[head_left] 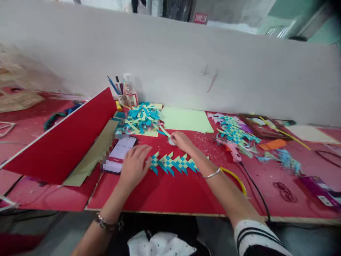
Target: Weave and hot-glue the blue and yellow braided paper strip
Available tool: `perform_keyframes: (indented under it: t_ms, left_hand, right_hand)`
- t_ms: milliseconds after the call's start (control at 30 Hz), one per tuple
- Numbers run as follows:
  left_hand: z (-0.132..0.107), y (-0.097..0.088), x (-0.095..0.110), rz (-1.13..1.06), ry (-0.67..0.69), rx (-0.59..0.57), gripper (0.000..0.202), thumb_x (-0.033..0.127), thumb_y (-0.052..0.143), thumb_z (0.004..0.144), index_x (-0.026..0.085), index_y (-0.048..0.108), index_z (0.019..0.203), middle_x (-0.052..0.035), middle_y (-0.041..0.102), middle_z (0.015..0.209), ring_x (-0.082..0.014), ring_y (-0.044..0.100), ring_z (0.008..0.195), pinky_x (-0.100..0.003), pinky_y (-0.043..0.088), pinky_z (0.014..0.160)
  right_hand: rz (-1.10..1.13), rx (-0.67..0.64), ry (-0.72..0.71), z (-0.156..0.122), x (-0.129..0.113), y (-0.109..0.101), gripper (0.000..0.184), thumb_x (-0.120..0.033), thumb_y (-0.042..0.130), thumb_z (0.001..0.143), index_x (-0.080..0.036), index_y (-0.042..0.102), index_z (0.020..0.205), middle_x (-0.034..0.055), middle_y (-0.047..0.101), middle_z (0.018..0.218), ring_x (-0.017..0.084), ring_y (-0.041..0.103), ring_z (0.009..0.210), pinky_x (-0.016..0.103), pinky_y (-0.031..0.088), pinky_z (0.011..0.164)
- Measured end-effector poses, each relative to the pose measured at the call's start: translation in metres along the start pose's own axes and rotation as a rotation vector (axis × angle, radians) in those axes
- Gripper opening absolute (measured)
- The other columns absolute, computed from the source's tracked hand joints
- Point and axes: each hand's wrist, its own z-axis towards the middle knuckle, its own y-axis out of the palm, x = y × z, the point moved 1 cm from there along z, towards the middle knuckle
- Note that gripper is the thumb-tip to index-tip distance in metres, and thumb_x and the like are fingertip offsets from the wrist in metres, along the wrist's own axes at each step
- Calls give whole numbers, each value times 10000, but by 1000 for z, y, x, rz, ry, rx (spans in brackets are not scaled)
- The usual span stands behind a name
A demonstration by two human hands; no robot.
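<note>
A braid woven from blue and pale-yellow paper strips [168, 164], with pointed edges and a small round dot near its left end, lies across the red table. My left hand [135, 163] is at its left end, over the edge of a phone [121, 153], fingers and thumb apart. Beyond the braid, my right hand [181, 141] has its fingers pinched together at a small round white piece [171, 142]. What they hold, if anything, is hidden. My right forearm covers part of the braid's right end.
Behind lie a pile of cut paper strips [145, 117] and pale green sheets [186, 120]. A pink glue gun [231, 149] with a black cord and finished woven pieces [234, 129] lie right. A red board [71, 138] stands left. A bottle [131, 93] stands by the wall.
</note>
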Motion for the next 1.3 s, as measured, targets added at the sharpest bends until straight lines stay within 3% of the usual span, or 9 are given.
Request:
perform_keyframes:
  t_ms: [133,267,400,467,533,700,967,1100,1300]
  left_hand:
    - [6,-2,-41,128,-138,28,386,287,325,883,192,462,1232,-93,562,1170,-263,429,1151,-488,174,1024]
    - [14,-11,-50,128,-130,-2,378,302,354,877,180,484,1210,-126,604,1077,-270,505,1058,-520,129,1022]
    - [18,-21,-18,-206,-116,73,318,331,423,853,185,555,1103,-94,610,1061,-252,513,1033,-461,255,981]
    - [19,-19,7,-574,-82,-45,273,358,464,831,171,613,962,-68,650,932,-201,577,874,-344,405,845]
    - [20,-16,31,-908,-159,-120,259,369,506,802,152,630,868,-56,656,850,-171,590,773,-269,447,717]
    - [25,-11,65,-1422,-354,-246,262,372,568,744,125,630,807,-36,644,756,-134,565,683,-225,436,647]
    - [23,2,70,-1656,-512,-271,247,377,662,639,135,630,677,18,588,613,-79,491,579,-186,393,594]
    - [25,6,67,-1611,-513,-265,241,374,651,652,136,632,678,25,571,584,-68,467,537,-175,370,538]
    - [32,2,63,-1365,-421,-259,223,351,617,672,130,646,673,-14,629,632,-112,537,589,-200,393,548]
  right_hand:
    - [12,77,27,-7,-1,-16,182,-86,492,771,-122,669,800,104,655,842,162,572,793,257,390,738]
    - [159,211,72,-27,-7,-38,184,-171,484,799,-147,661,842,86,664,873,161,587,808,276,426,750]
    - [775,256,169,-59,-26,-47,149,-269,597,719,-174,656,819,39,677,783,140,608,694,283,479,688]
    - [991,226,208,-75,-41,-45,160,-284,638,680,-179,657,799,25,674,747,132,612,674,282,491,683]
    - [1089,229,253,-88,-53,-40,159,-286,655,666,-183,659,787,19,669,723,130,614,664,277,499,668]
    - [976,362,155,-105,-68,-30,72,-240,635,695,-201,674,742,16,611,777,124,589,731,245,492,656]
    - [1007,376,63,-110,-66,-13,84,-214,603,736,-231,674,778,10,571,808,121,576,752,247,501,656]
    - [840,386,12,-109,-65,-18,107,-198,575,764,-227,671,801,19,622,831,132,591,801,248,497,692]
    - [403,324,-168,-106,-63,-37,130,-181,540,796,-212,662,827,30,657,837,138,603,811,259,476,749]
